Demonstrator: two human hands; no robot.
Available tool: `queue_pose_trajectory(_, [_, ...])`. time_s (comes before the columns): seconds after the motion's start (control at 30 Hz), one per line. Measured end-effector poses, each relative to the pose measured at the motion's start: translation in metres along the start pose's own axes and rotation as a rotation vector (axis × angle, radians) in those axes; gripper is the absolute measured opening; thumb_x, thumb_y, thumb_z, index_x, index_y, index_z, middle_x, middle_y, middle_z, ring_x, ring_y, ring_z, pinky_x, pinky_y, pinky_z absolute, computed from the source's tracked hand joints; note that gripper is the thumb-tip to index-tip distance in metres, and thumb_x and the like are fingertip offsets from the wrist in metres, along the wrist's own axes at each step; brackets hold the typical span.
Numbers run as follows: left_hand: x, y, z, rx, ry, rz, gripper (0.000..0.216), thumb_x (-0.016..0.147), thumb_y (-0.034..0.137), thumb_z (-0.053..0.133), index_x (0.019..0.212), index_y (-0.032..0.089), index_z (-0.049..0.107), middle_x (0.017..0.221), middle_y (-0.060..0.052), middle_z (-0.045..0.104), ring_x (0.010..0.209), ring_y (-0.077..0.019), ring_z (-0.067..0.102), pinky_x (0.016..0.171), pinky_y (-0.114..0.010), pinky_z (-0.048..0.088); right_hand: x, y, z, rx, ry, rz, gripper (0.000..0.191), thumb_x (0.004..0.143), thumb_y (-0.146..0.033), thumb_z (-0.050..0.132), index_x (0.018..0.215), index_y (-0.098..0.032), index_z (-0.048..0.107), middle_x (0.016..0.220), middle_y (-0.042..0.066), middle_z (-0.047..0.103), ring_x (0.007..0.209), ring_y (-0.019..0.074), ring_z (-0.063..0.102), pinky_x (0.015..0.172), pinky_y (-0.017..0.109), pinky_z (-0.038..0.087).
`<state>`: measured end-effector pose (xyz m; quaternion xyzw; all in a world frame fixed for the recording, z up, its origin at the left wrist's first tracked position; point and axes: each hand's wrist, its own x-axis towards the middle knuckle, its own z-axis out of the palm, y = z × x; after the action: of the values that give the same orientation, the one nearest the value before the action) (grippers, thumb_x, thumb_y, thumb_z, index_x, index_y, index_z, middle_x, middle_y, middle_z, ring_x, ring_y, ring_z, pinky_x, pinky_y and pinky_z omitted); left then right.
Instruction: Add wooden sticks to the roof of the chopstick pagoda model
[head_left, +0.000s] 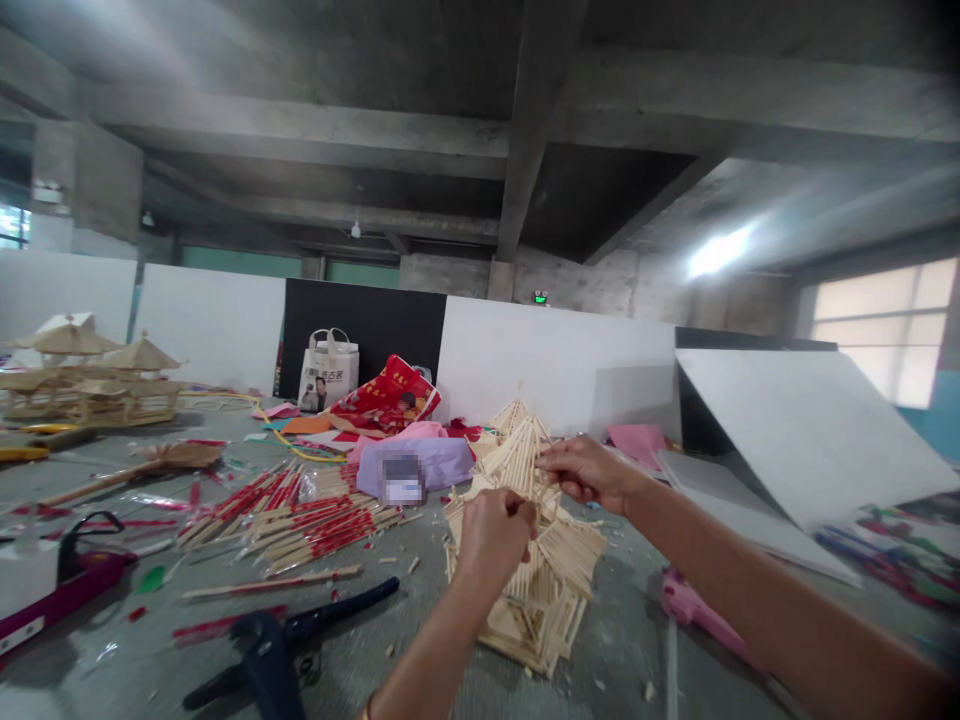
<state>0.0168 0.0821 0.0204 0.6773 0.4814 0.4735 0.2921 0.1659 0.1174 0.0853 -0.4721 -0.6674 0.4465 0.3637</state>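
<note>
In the middle of the table stands a pagoda-like model point(521, 450) built of thin pale wooden sticks, with a pointed roof and a wider tier below it. My left hand point(499, 530) is closed in a pinch at the model's front left, near the lower edge of the upper roof. On the other side, my right hand point(589, 472) pinches with its fingertips against the right slope of that roof. Whatever lies between the fingers of either hand is too small or hidden to name. Behind the front roof, another stick roof point(504, 415) partly shows.
Left of the model lie bundled chopsticks with red wrappers point(322, 520), a dark blue cutter-like tool point(270, 650) and a purple tool point(71, 600). A pink glue gun-like tool point(705, 610) lies right, beside white boards point(750, 510). Finished-looking wooden pavilions point(139, 375) stand far left.
</note>
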Motion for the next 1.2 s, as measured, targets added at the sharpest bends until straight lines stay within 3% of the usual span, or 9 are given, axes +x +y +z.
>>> queue_pose_trajectory(0.43, [-0.001, 0.002, -0.003, -0.002, 0.009, -0.006, 0.026, 0.072, 0.030, 0.044, 0.059, 0.015, 0.062, 0.051, 0.000, 0.062, 0.036, -0.0076, 0.052, 0.040, -0.018, 0.034, 0.000, -0.001, 0.003, 0.003, 0.008, 0.039, 0.026, 0.066, -0.032, 0.063, 0.053, -0.014, 0.050, 0.037, -0.007, 0.043, 0.028, 0.0013, 0.031, 0.028, 0.014, 0.014])
queue_pose_trajectory(0.57, [-0.002, 0.002, -0.004, -0.005, 0.025, 0.011, 0.026, 0.071, 0.030, 0.045, 0.058, 0.016, 0.062, 0.044, 0.002, 0.057, 0.036, -0.0077, 0.050, 0.043, -0.018, 0.034, 0.000, -0.002, 0.002, 0.002, -0.003, 0.042, 0.022, 0.066, -0.029, 0.063, 0.056, -0.014, 0.051, 0.041, -0.007, 0.047, 0.028, 0.0012, 0.031, 0.027, 0.014, 0.015])
queue_pose_trajectory(0.77, [-0.001, -0.001, -0.002, -0.046, 0.028, -0.001, 0.029, 0.072, 0.034, 0.045, 0.060, 0.016, 0.064, 0.036, 0.003, 0.049, 0.036, -0.0075, 0.045, 0.043, -0.018, 0.031, -0.002, -0.005, 0.004, -0.006, -0.010, 0.041, 0.024, 0.068, -0.030, 0.062, 0.054, -0.015, 0.050, 0.034, -0.008, 0.041, 0.027, 0.0018, 0.028, 0.027, 0.014, 0.014])
queue_pose_trajectory(0.97, [0.005, -0.009, 0.007, -0.165, 0.020, -0.029, 0.029, 0.073, 0.035, 0.045, 0.072, 0.015, 0.065, 0.045, 0.003, 0.054, 0.034, -0.0063, 0.045, 0.037, -0.018, 0.028, 0.001, -0.001, 0.002, 0.000, 0.010, 0.037, 0.019, 0.067, -0.027, 0.062, 0.058, -0.014, 0.052, 0.049, -0.005, 0.052, 0.029, 0.0004, 0.034, 0.027, 0.014, 0.015])
queue_pose_trajectory(1.2, [0.005, -0.008, 0.008, -0.302, 0.008, -0.082, 0.027, 0.071, 0.035, 0.048, 0.072, 0.014, 0.064, 0.053, 0.003, 0.057, 0.027, -0.0031, 0.037, 0.030, -0.018, 0.023, 0.001, -0.001, 0.003, -0.003, -0.002, 0.038, 0.020, 0.068, -0.027, 0.060, 0.056, -0.013, 0.052, 0.045, -0.006, 0.049, 0.028, 0.0005, 0.032, 0.027, 0.013, 0.015])
